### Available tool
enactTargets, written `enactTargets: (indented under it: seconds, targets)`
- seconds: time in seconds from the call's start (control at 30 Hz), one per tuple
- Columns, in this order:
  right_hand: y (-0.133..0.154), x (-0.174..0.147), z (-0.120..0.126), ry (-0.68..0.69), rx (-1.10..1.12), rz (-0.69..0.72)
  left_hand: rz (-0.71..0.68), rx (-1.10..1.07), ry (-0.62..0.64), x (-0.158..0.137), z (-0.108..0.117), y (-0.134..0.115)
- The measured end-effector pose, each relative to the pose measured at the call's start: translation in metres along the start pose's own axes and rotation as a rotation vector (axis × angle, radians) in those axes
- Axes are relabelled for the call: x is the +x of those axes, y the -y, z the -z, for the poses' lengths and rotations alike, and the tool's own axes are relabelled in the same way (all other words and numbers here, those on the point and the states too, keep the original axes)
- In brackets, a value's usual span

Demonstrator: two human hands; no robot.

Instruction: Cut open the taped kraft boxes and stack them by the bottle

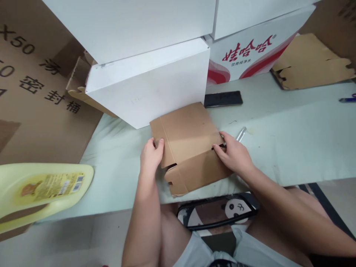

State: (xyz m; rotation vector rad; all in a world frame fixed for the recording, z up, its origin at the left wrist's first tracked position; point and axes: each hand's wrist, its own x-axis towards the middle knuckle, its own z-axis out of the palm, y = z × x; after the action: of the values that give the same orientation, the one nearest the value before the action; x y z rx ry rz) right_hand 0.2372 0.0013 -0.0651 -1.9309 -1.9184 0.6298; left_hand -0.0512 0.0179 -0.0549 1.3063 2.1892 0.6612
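Observation:
A brown cardboard box blank [191, 137], creased and slotted, lies partly unfolded before me with its lower flap toward my lap. At its left edge, my left hand [151, 155] grips the side panel, thumb on top and fingers underneath. My right hand [233, 150] pinches the right edge near a slot between the main panel and the lower flap. Beside that hand lies a clear, slim object [241, 134], partly covered by it; I cannot tell its kind. The blank's far edge reaches the foot of a white box [150, 91].
A black phone [224, 99] lies behind the blank. Further right are more flat cardboard [311, 68] and a blue-handled tool [347, 99]. White boxes and a red-printed carton [250, 55] stand at the back. A big carton [36, 92] and a yellow plastic object [47, 189] occupy the left.

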Motion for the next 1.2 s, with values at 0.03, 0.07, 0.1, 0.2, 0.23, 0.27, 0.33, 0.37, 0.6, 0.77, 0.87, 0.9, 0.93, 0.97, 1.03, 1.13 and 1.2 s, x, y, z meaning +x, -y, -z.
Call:
enactTargets:
  seconds: [0.03,0.07,0.1,0.2,0.23,0.27,0.33,0.37,0.6,0.77,0.87,0.9,0.93,0.97,1.03,1.13,1.2]
  targets:
    - [-0.001,0.0,-0.002,-0.012,-0.052,0.025,0.001,0.045,0.005,-0.001,0.0,-0.002]
    - [-0.002,0.0,-0.004,-0.017,-0.094,0.054,0.001,0.077,0.008,-0.003,-0.001,-0.004]
    - [-0.003,0.0,-0.006,-0.019,-0.123,0.087,-0.001,0.098,0.011,-0.004,-0.002,-0.005]
    - [-0.006,0.0,-0.01,-0.02,-0.138,0.18,-0.007,0.104,0.02,-0.006,-0.004,-0.009]
    - [-0.007,0.0,-0.011,-0.022,-0.133,0.195,-0.006,0.088,0.026,-0.006,-0.005,-0.009]
    - [-0.008,0.0,-0.012,-0.025,-0.129,0.2,-0.003,0.061,0.031,-0.006,-0.005,-0.01]
    - [-0.009,0.0,-0.012,-0.031,-0.126,0.196,0.004,-0.004,0.032,-0.006,-0.006,-0.011]
    - [-0.01,0.0,-0.012,-0.034,-0.125,0.195,0.013,-0.06,0.033,-0.007,-0.006,-0.012]
    - [-0.009,0.0,-0.01,0.002,-0.097,0.226,0.276,-0.992,0.105,-0.015,0.005,-0.025]
    - [-0.008,0.001,-0.01,0.005,-0.067,0.211,0.433,-0.975,0.255,-0.017,0.009,-0.028]
    - [-0.007,0.0,-0.008,-0.004,0.05,0.204,0.355,-1.026,0.204,-0.019,0.015,-0.025]
    - [-0.006,-0.001,-0.006,-0.025,0.111,0.209,0.328,-1.053,0.199,-0.019,0.017,-0.024]
    - [-0.005,-0.002,-0.003,-0.052,0.181,0.217,0.304,-1.085,0.191,-0.019,0.019,-0.024]
    - [-0.005,-0.003,0.0,-0.077,0.258,0.226,0.288,-1.123,0.18,-0.019,0.022,-0.023]
    - [-0.005,-0.005,0.01,-0.105,0.451,0.225,0.272,-1.215,0.14,-0.018,0.026,-0.024]
    - [-0.009,-0.006,0.023,-0.049,0.813,0.138,0.264,-1.376,0.008,-0.018,0.028,-0.027]
    - [-0.012,-0.005,0.025,0.018,1.025,0.079,0.226,-1.442,-0.082,-0.018,0.024,-0.029]
